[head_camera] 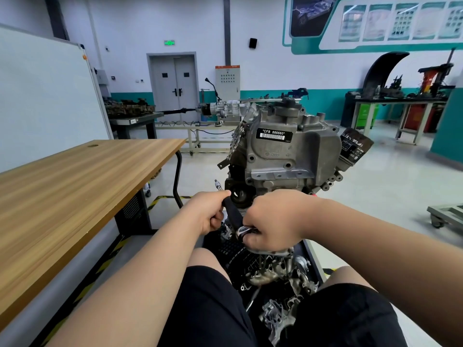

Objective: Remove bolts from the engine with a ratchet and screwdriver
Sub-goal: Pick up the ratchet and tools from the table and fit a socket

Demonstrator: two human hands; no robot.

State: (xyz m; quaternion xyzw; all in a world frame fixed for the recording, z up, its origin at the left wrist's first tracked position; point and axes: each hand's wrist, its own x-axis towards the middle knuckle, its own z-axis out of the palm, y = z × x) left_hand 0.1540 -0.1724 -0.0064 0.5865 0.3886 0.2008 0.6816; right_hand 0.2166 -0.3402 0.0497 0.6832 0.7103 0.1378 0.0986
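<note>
A grey engine [288, 151] with a black "CFB 666660" label stands on a stand in front of me. My left hand [209, 212] is closed around the black handle of a ratchet [233, 211], whose metal end pokes out above my fist. My right hand [271, 220] is closed over the chrome ratchet head, low on the engine's near side. The bolt under the head is hidden by my right hand. No screwdriver can be made out.
A wooden table [75, 186] runs along my left. Loose metal engine parts [275, 279] lie in a black tray below the engine, between my knees. An oil filter [354, 146] sticks out at the engine's right. Workbenches stand at the back.
</note>
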